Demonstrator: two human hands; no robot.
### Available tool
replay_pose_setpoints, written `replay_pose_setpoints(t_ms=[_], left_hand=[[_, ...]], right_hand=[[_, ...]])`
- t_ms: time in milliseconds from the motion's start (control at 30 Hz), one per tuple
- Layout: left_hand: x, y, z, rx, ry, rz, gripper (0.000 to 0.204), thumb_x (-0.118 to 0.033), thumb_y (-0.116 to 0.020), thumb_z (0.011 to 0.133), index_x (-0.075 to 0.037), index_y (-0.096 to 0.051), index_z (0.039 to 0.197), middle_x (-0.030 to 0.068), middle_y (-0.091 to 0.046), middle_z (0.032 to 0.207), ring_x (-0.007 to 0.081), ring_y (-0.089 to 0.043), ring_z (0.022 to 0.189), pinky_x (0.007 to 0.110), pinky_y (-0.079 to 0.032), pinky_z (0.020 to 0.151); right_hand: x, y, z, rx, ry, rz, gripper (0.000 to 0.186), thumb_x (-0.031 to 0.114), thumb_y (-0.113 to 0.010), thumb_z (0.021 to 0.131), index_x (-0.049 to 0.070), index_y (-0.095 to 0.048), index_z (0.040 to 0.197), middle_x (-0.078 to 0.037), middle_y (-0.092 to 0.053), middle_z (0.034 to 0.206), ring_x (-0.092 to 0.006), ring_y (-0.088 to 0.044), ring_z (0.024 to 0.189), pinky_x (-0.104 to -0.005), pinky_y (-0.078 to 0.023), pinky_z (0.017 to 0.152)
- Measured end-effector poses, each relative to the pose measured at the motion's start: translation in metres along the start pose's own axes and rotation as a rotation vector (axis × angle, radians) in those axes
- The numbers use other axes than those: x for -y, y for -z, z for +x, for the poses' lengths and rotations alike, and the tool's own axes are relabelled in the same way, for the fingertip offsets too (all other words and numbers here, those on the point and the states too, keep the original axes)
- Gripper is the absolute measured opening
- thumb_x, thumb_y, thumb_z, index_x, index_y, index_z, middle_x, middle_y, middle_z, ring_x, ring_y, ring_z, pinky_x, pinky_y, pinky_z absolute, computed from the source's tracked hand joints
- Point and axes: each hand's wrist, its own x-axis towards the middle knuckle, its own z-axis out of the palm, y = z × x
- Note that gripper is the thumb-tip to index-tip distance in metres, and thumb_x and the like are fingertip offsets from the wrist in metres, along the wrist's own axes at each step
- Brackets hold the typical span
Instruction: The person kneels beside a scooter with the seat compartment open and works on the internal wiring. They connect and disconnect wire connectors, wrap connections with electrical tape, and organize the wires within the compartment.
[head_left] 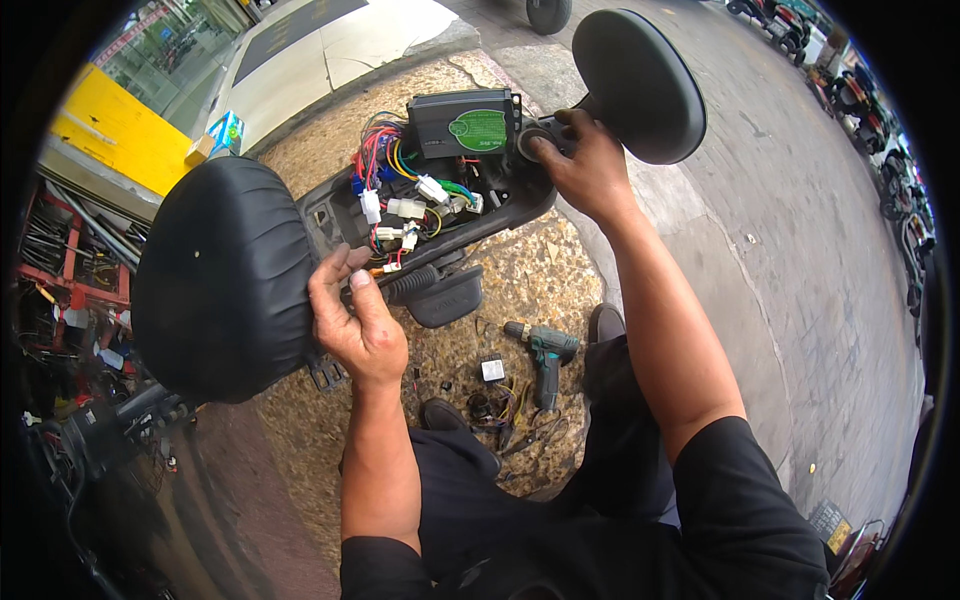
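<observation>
An electric scooter's frame [520,208] lies open before me, with a bundle of coloured wires and white plug connectors [405,208] inside. A dark grey controller box [432,130] with a green label sits at its far side. My left hand [360,325] is at the near edge, between the large black seat [225,285] and the wires; its thumb and fingers are apart, beside a small orange-tipped wire [384,270]. My right hand [590,170] grips the frame's black bracket by a round opening, below the smaller black seat pad [640,85]. Part of its grip is hidden.
On the speckled stone ground lie a teal cordless drill [550,362], a small white-topped part [492,371] and loose wires [515,410], between my shoes. A red rack of tools [75,260] stands left, by a yellow panel [120,130]. Parked scooters [890,190] line the far right.
</observation>
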Motion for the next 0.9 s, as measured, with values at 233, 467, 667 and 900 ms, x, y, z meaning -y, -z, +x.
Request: replay_pose_setpoints(t_ms=[233,467,667,900], left_hand=[[-0.006,0.005,-0.009,0.004,0.060,-0.055,0.031,-0.005,-0.049,0.101,0.011,-0.054,0.127,0.0194,-0.066,0.117,0.0235,-0.063,0.109,0.035,-0.048,0.100],[-0.010,0.006,-0.018,-0.037,0.118,-0.080,0.032,-0.003,-0.043,0.100,0.011,-0.055,0.127,0.0184,-0.066,0.118,0.0224,-0.062,0.109,0.035,-0.047,0.102],[-0.009,0.013,-0.023,-0.009,0.097,-0.072,0.033,-0.002,-0.045,0.099,0.011,-0.055,0.127,0.0186,-0.063,0.123,0.0244,-0.060,0.113,0.036,-0.047,0.102],[-0.011,0.017,-0.025,0.022,0.116,-0.102,0.032,-0.004,-0.045,0.098,0.010,-0.056,0.124,0.0165,-0.062,0.121,0.0237,-0.060,0.111,0.036,-0.046,0.101]], right_hand=[[0.043,0.004,-0.034,-0.008,0.253,0.089,0.028,0.019,-0.076,0.083,0.004,-0.067,0.105,-0.017,-0.065,0.096,-0.0358,-0.069,0.086,-0.0434,-0.057,0.072],[0.097,-0.039,-0.086,0.491,0.481,0.283,0.039,0.013,-0.079,0.074,0.008,-0.066,0.111,-0.015,-0.060,0.109,-0.0389,-0.068,0.090,-0.0470,-0.057,0.076],[0.106,-0.059,-0.089,0.437,0.591,0.311,0.033,0.012,-0.078,0.075,0.008,-0.068,0.105,-0.016,-0.060,0.110,-0.0392,-0.068,0.084,-0.0474,-0.058,0.071],[0.109,-0.061,-0.090,0.422,0.614,0.315,0.026,0.010,-0.075,0.073,0.007,-0.068,0.098,-0.016,-0.061,0.110,-0.0389,-0.068,0.086,-0.0480,-0.057,0.071]])
